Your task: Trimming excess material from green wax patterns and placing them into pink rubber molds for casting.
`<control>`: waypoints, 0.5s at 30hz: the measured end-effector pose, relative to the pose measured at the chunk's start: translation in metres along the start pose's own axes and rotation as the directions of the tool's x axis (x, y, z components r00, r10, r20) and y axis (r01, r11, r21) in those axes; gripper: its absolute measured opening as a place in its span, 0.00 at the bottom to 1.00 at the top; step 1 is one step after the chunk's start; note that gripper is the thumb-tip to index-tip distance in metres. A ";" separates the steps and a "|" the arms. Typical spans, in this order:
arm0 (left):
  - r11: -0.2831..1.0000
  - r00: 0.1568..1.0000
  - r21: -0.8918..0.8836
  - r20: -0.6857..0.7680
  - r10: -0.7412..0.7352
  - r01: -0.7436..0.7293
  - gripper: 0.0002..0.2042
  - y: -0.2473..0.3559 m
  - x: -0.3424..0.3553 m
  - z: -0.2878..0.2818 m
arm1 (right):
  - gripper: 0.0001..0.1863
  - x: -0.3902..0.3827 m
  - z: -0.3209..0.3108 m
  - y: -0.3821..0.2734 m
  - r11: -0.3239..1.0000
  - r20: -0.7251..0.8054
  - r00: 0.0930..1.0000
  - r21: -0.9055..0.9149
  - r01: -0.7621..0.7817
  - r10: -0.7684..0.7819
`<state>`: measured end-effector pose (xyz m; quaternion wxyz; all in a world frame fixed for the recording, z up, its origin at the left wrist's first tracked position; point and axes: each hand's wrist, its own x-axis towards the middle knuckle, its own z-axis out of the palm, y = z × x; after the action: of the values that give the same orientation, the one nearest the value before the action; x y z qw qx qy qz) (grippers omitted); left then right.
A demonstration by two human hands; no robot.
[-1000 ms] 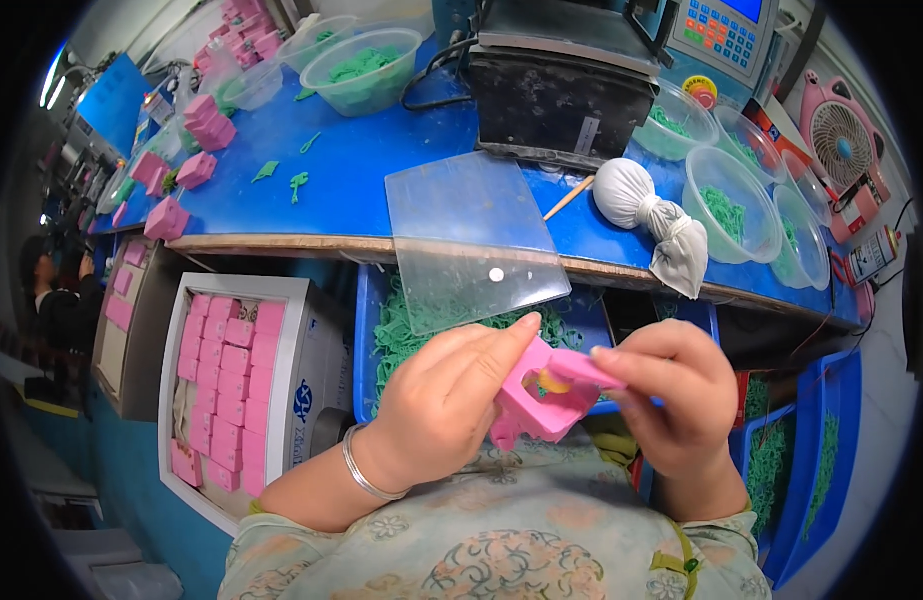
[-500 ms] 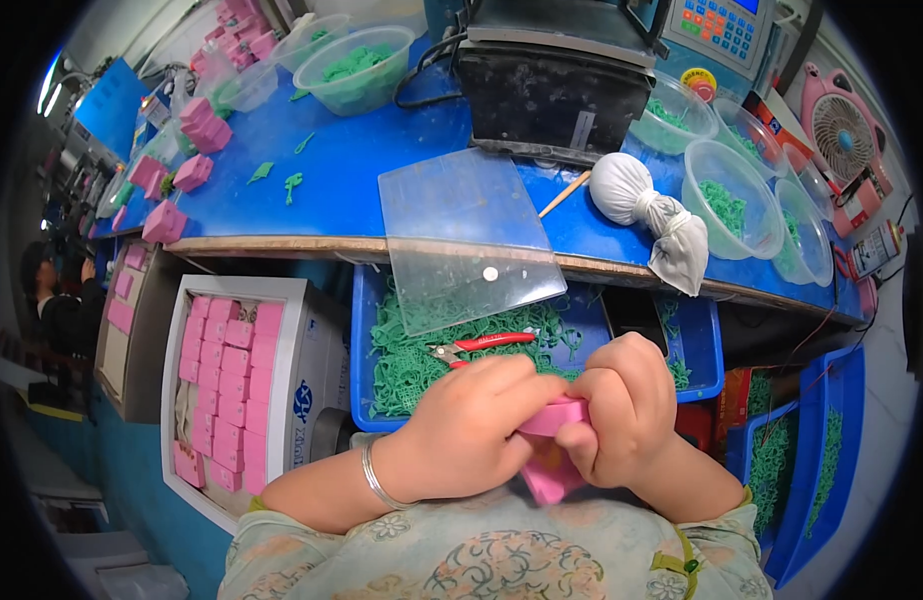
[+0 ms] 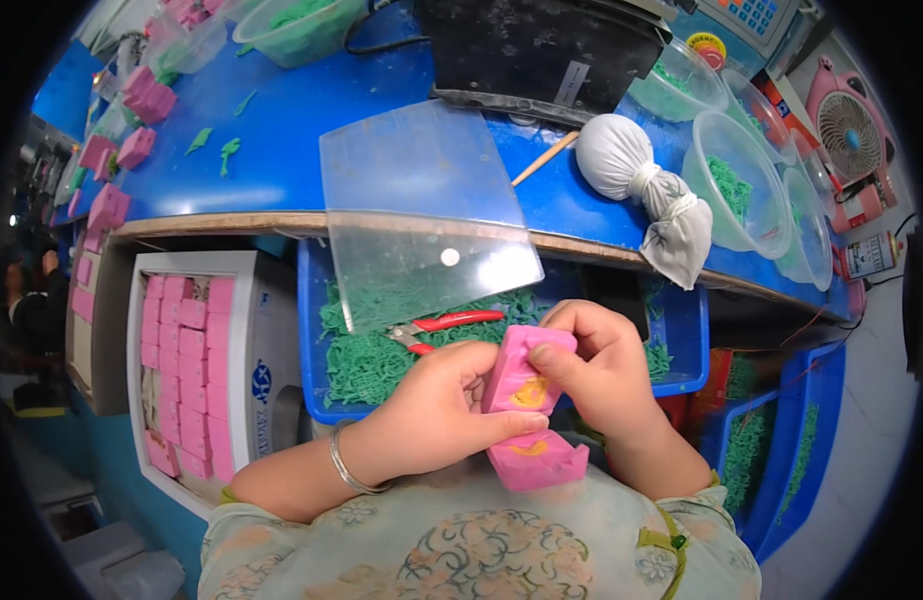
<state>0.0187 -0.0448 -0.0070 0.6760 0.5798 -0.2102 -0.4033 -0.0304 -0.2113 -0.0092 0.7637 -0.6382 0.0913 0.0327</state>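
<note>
A pink block-shaped rubber mould is parted in front of my chest, with yellow, hollowed-looking patches on its inner faces. My right hand (image 3: pixel 614 385) grips its upper half (image 3: pixel 512 370), the thumb pressed on the inner face. My left hand (image 3: pixel 437 405) is closed on the mould from the other side, its thumb lying at the top of the lower half (image 3: pixel 544 472). Whether the halves are still joined is hidden by that thumb. Just beyond my hands, red-handled cutters (image 3: pixel 452 321) rest on green wax-like scraps (image 3: pixel 372 365) in a blue tray (image 3: pixel 316 300).
A clear sheet (image 3: pixel 427 190) overhangs the bench edge above the tray. On the blue bench are a tied white cloth bag (image 3: pixel 617 155), a wooden stick (image 3: pixel 547 158), plastic bowls (image 3: pixel 727 235) and a black machine (image 3: pixel 542 60). Left stands a box (image 3: pixel 244 330) of pink moulds.
The pink mould has been opened, its halves spread so the inner faces show. My hands have turned from knuckles up to thumbs up. The whole view has shifted slightly.
</note>
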 end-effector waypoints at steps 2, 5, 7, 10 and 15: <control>0.987 0.998 -0.159 -0.036 -0.044 0.038 0.14 0.001 0.003 0.004 | 0.10 0.006 -0.004 0.003 0.919 0.033 0.963 -0.293 0.264 -0.267; 0.983 0.993 0.175 -0.096 0.073 -0.055 0.12 -0.014 0.001 -0.006 | 0.09 0.009 -0.004 -0.002 0.881 0.074 0.945 -0.346 0.323 -0.317; 0.975 0.980 0.162 -0.104 0.171 -0.153 0.11 -0.025 0.002 -0.006 | 0.09 0.009 -0.004 -0.003 0.879 0.142 0.935 -0.320 0.354 -0.325; 0.956 0.954 0.156 -0.131 0.270 -0.249 0.11 -0.023 -0.002 -0.003 | 0.07 0.007 -0.003 0.005 0.917 0.174 0.937 -0.212 0.337 -0.304; 0.929 0.933 0.254 -0.171 0.318 -0.270 0.12 -0.022 -0.008 -0.007 | 0.07 -0.004 0.008 0.000 0.895 0.126 0.916 -0.198 0.400 -0.382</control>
<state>0.0129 -0.0343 -0.0281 0.6767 0.6540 -0.2672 -0.2072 -0.0336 -0.2027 -0.0071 0.6824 -0.7221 -0.0751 -0.0851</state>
